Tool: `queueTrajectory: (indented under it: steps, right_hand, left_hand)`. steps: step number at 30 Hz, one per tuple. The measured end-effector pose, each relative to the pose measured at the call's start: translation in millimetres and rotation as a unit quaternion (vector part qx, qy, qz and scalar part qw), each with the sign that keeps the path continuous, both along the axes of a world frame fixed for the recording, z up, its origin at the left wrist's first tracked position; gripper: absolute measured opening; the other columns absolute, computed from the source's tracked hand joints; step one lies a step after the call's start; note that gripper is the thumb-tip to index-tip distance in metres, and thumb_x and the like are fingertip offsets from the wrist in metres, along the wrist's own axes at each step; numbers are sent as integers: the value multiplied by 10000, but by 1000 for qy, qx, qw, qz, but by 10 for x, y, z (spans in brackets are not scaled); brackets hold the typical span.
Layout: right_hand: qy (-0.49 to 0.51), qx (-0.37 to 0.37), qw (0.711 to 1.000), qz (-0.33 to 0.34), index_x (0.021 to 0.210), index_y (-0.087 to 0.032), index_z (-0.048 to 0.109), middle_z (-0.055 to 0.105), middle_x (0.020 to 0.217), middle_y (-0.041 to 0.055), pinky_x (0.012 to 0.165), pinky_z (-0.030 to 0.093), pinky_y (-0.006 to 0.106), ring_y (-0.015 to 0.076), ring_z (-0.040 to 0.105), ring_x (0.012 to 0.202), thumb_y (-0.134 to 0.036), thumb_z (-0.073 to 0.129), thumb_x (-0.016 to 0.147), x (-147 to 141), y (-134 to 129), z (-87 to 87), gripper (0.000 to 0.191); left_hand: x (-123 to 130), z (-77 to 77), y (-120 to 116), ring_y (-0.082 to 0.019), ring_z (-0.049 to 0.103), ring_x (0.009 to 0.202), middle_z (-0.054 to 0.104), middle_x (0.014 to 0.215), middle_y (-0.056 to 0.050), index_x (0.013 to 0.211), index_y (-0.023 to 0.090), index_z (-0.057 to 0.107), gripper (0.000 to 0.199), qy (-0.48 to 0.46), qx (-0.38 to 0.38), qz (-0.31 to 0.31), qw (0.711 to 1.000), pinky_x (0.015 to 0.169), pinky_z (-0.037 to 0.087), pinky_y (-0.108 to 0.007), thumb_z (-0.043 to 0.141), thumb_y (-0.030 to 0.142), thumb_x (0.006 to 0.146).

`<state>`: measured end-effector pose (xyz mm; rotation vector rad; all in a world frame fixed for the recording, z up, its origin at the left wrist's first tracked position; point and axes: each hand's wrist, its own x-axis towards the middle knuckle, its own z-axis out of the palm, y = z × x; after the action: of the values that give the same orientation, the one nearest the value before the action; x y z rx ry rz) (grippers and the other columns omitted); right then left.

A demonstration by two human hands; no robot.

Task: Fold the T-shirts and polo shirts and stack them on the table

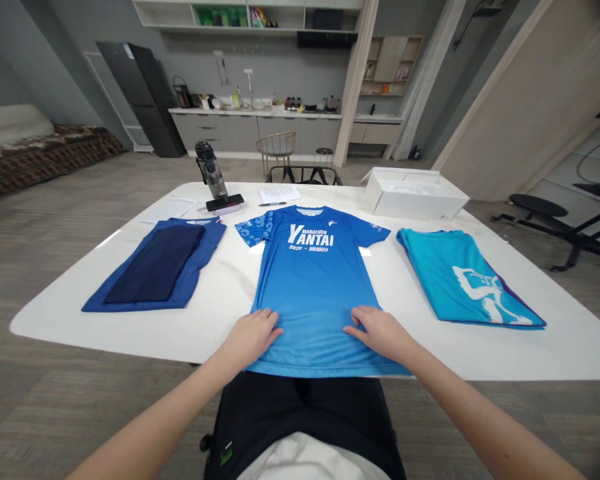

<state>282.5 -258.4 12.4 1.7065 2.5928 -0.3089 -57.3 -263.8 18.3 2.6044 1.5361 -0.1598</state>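
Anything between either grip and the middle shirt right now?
Nothing visible: the left grip and right grip both touch the lower part of the shirt directly. The navy stack lies to its left and the teal stack to its right, neither in between.

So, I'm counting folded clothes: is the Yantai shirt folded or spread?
Spread. The Yantai shirt lies flat on the table, both sleeves out to the sides, lettering facing up.
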Motion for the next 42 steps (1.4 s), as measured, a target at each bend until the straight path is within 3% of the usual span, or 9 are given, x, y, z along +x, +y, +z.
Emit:
queueTrajectory:
  steps: [5,8,12,16,20,25,36,39,42]
  right_hand:
    - [-29,-57,997,-40,840,-230,612,707,785,45,623,406,316,236,673,716,-587,526,992,255,-68,27,398]
    - [-43,-74,994,-71,779,-235,619,697,721,48,598,396,315,235,665,678,-606,488,999,251,46,68,451]
    - [6,23,999,-44,956,-227,670,730,950,80,738,461,329,242,678,883,-492,448,1048,-99,332,57,358]
    - [53,99,994,5,1183,-221,669,673,1265,124,972,442,411,285,593,1181,-464,463,1051,-516,440,-64,345]
    - [75,100,992,22,1410,-236,577,491,1558,119,1165,309,525,300,404,1444,-494,426,1059,-592,243,-220,461]
    - [43,60,997,10,1599,-322,379,295,1689,54,1233,109,656,342,210,1559,-614,364,1041,-355,-94,-347,630]
    - [-6,53,998,-34,1633,-344,302,251,1701,43,1195,115,740,399,155,1566,-671,363,1011,-152,-438,-359,706]
    - [2,45,998,-38,1631,-352,302,245,1703,37,1188,135,748,394,161,1566,-673,337,1018,-170,-395,-325,693]
    - [20,52,998,-41,1632,-351,299,248,1704,37,1205,155,717,360,180,1568,-629,284,1047,-198,-151,-290,648]
  left_hand:
    - [-208,-50,-156,-294,718,832,723,919,-132,1040,181,657,506,54,-15,90,994,710,519,-367,379,604,1023]
    - [-193,9,-69,-300,706,772,717,849,-139,1013,179,675,498,67,-7,125,990,700,512,-390,364,568,1033]
    - [157,37,292,-281,654,1058,682,1167,-147,1144,192,649,327,3,65,41,997,889,498,-401,413,394,1045]
    - [501,-103,476,-296,481,1377,502,1527,-133,1406,215,536,444,-68,97,-28,993,1122,393,-465,430,454,1047]
    - [525,-300,276,-298,279,1544,328,1671,-114,1558,235,402,595,-97,90,-54,990,1253,204,-561,356,546,1053]
    - [382,-387,-3,-301,234,1568,277,1697,-72,1610,304,327,647,-108,48,-40,992,1265,130,-623,331,607,1039]
    - [443,-354,-255,-336,208,1572,282,1696,-69,1615,350,312,685,-125,40,-26,991,1245,77,-681,402,647,1004]
    - [462,-301,-279,-324,213,1573,259,1704,-66,1623,347,289,683,-132,30,-47,990,1252,122,-661,389,637,1013]
    - [459,-223,-62,-300,201,1580,214,1717,-55,1625,332,288,630,-137,42,-28,989,1260,176,-619,325,582,1048]
